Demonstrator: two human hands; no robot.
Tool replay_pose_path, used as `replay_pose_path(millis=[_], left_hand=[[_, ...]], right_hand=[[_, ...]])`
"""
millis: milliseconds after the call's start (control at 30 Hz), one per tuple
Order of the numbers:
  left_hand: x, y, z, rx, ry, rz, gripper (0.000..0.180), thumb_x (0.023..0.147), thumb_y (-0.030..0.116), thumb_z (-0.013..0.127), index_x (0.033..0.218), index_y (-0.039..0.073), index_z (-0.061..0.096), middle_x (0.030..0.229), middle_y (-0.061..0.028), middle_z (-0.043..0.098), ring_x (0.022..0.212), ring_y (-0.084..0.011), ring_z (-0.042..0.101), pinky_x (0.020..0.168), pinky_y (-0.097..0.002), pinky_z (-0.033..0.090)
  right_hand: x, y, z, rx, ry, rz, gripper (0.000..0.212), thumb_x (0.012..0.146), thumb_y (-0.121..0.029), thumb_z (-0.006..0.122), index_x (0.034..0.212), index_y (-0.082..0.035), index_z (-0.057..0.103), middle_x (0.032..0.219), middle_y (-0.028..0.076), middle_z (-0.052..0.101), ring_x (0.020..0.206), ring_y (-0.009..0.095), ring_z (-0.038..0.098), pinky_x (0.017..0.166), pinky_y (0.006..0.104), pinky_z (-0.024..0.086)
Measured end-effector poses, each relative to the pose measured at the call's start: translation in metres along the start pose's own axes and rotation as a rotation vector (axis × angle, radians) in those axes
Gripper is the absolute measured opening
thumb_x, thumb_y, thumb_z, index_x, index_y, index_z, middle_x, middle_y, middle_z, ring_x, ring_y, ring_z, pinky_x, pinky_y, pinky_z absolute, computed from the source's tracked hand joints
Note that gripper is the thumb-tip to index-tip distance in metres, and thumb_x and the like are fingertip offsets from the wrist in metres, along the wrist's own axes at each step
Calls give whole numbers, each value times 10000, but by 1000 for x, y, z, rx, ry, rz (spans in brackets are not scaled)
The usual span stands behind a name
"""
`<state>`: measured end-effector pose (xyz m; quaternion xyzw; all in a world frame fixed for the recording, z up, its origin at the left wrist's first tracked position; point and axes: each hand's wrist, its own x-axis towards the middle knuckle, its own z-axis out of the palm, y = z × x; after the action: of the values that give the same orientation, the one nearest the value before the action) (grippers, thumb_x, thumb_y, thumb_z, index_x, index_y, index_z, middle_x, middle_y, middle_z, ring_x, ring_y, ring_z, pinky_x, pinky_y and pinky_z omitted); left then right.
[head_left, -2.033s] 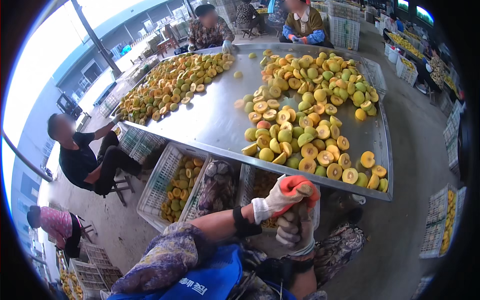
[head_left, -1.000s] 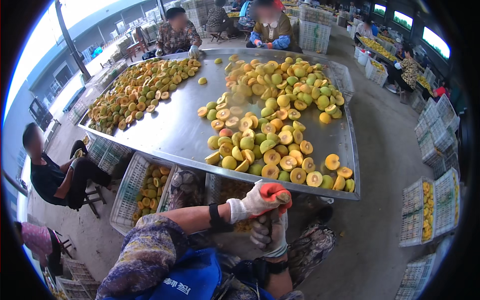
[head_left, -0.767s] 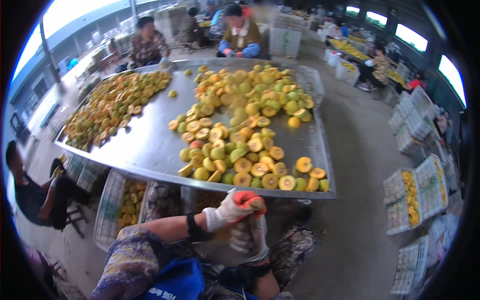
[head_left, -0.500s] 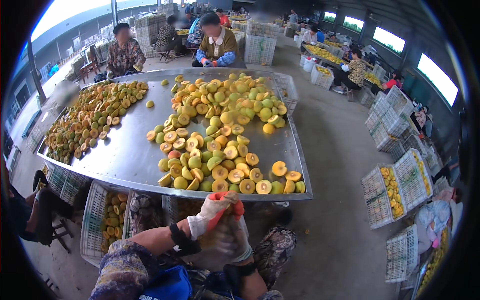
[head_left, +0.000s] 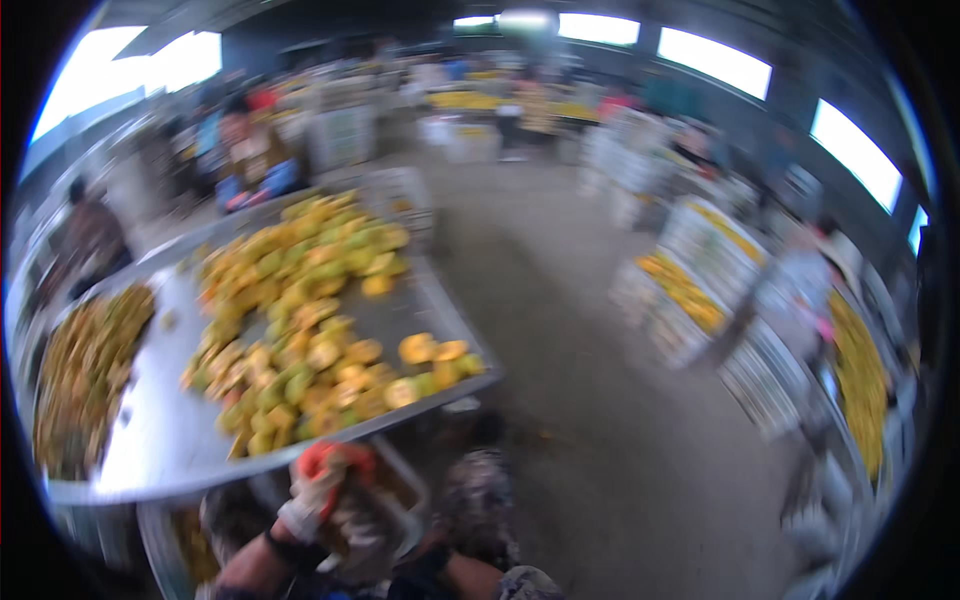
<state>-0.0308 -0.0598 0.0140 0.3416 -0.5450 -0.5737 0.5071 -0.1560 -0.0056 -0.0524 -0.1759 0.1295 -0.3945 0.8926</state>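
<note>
My left hand [head_left: 325, 482], in a white glove with an orange-red palm, is raised at the near edge of the metal table [head_left: 150, 400]. Its fingers look curled in, but whatever they may hold is hidden. Just below and to its right is my right hand [head_left: 360, 522], a pale gloved blur whose fingers cannot be made out. Both hands are close together over a white crate [head_left: 412, 480] partly under the table. Beyond them lies a heap of halved yellow-green fruit [head_left: 290, 310], like peaches or apricots, reaching almost to the table's near rim.
A second, browner pile of fruit [head_left: 92, 370] covers the table's left side. Another person [head_left: 250, 165] sits across the table, with stacked crates [head_left: 343, 135] behind. Crates of yellow fruit [head_left: 680, 292] stand on the floor to the right, and a long fruit-covered table [head_left: 855, 370] is farther right.
The view has swung right and is blurred, so the table and both hands appear farther left. My hands stay together near the table edge; the left remains curled.
</note>
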Motion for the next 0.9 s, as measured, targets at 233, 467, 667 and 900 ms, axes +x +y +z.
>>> replay_pose_path(millis=[233, 467, 667, 900], left_hand=[[4, -3, 14, 6, 71, -133, 446, 942, 432, 701, 891, -9, 656, 802, -128, 695, 647, -219, 667, 605, -335, 559], [9, -6, 9, -11, 125, -159, 449, 963, 439, 653, 833, 10, 639, 740, -124, 682, 591, -207, 634, 547, -324, 525], [7, 12, 27, -92, 261, -188, 344, 944, 309, 584, 779, 14, 643, 713, -116, 657, 600, -209, 617, 537, -332, 514], [12, 0, 20, -199, 242, -227, 411, 922, 393, 651, 853, -12, 656, 812, -154, 692, 690, -246, 658, 639, -368, 558]], right_hand=[[3, -15, -8, 121, 22, 339, 544, 978, -684, 470, 728, -202, 466, 515, -96, 339, 346, 55, 294, 322, 230, 199], [7, -27, -2, 198, -78, 436, 539, 961, -687, 507, 725, -205, 479, 518, -104, 349, 350, 44, 303, 326, 209, 202], [9, -23, -1, -138, 145, 312, 372, 982, -557, 593, 831, -220, 634, 621, -113, 555, 450, 22, 471, 389, 176, 309], [-12, -51, 22, -148, 130, 299, 466, 1008, -607, 491, 868, -164, 523, 603, -85, 398, 408, 36, 302, 372, 204, 229]])
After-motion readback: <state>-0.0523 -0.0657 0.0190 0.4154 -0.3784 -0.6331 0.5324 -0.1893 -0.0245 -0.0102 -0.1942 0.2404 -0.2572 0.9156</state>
